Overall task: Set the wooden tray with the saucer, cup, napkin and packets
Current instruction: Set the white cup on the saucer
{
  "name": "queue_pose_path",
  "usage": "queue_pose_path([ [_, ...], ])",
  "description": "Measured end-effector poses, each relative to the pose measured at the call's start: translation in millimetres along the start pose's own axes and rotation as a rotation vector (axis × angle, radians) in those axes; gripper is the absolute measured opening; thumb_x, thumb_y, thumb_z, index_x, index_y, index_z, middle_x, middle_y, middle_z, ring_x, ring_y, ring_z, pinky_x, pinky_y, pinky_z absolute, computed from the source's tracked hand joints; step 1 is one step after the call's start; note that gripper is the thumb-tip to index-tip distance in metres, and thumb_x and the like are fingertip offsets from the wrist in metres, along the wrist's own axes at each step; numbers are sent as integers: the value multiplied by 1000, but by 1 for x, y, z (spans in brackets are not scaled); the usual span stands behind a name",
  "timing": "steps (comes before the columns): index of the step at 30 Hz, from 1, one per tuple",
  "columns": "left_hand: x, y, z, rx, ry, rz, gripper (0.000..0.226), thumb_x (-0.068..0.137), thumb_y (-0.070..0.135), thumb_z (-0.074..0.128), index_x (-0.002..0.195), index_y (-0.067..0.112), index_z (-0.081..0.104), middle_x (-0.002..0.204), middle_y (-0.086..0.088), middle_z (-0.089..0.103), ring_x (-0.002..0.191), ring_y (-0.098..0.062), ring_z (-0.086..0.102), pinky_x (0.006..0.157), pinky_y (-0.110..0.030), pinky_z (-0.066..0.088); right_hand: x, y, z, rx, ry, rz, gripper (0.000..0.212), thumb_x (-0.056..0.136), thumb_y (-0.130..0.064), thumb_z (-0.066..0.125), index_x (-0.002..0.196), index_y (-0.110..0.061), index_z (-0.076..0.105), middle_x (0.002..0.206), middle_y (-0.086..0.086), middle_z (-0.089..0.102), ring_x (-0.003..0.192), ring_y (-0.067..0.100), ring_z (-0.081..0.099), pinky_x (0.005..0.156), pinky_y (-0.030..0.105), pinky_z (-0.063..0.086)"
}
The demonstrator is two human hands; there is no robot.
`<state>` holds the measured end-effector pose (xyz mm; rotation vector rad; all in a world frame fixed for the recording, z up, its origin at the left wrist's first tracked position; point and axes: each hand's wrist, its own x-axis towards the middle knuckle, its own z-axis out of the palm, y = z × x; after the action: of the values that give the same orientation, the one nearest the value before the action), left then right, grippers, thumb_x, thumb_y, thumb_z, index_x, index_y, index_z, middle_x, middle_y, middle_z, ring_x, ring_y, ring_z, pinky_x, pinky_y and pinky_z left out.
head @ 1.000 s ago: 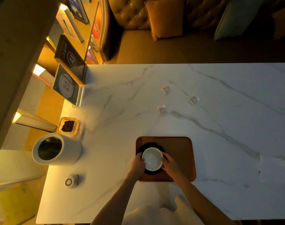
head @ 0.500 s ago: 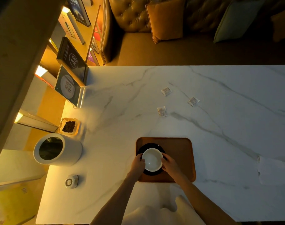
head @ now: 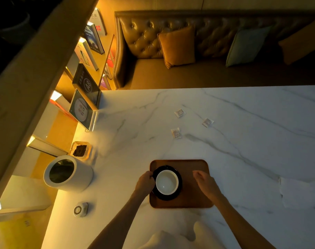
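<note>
A wooden tray (head: 196, 200) lies on the marble table near the front edge. On its left half a white cup (head: 167, 182) stands on a black saucer (head: 178, 174). My left hand (head: 144, 183) touches the saucer's left rim with fingers curled around it. My right hand (head: 206, 183) hovers over the tray's right half, apart from the cup, fingers loosely spread and empty. Three small white packets lie farther out on the table: one packet (head: 176, 133), a second packet (head: 179, 112) and a third packet (head: 207, 122). A white napkin (head: 300, 192) lies at the right.
A white cylindrical bin (head: 68, 174), a small glass dish with dark contents (head: 80, 150) and a round white device (head: 80, 209) stand along the table's left side. An upright sign holder (head: 83, 109) is at the far left corner. A sofa with cushions (head: 177, 46) lies beyond.
My right hand has let go of the cup and moved right, over the tray's bare half. My left hand stays at the saucer's left rim. The view has tilted slightly.
</note>
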<state>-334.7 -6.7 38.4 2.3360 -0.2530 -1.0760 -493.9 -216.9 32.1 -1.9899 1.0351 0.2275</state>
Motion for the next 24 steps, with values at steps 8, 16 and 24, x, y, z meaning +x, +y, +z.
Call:
queue_pose_path([
  [8,-5,30,-2,342,15,145,30,98,22,37,117,9,56,112,-10,65,99,-25,62,86,-37,51,-20,8,-20,-482,94,-243,48,95,-47,45,137,-23,48,139,2,54,128,19,50,106,33,39],
  [16,-10,57,9,401,-26,172,35,98,25,38,128,15,53,129,-7,60,115,-26,58,93,-37,46,-27,10,-44,-517,86,-242,55,95,-52,42,142,-25,41,151,4,40,139,19,37,112,36,33],
  [24,-16,111,55,324,38,155,30,98,27,41,114,9,59,117,-10,64,105,-28,61,89,-38,47,-24,65,-120,-421,57,-187,50,95,-54,40,138,-28,46,145,-5,48,134,14,43,111,31,34],
])
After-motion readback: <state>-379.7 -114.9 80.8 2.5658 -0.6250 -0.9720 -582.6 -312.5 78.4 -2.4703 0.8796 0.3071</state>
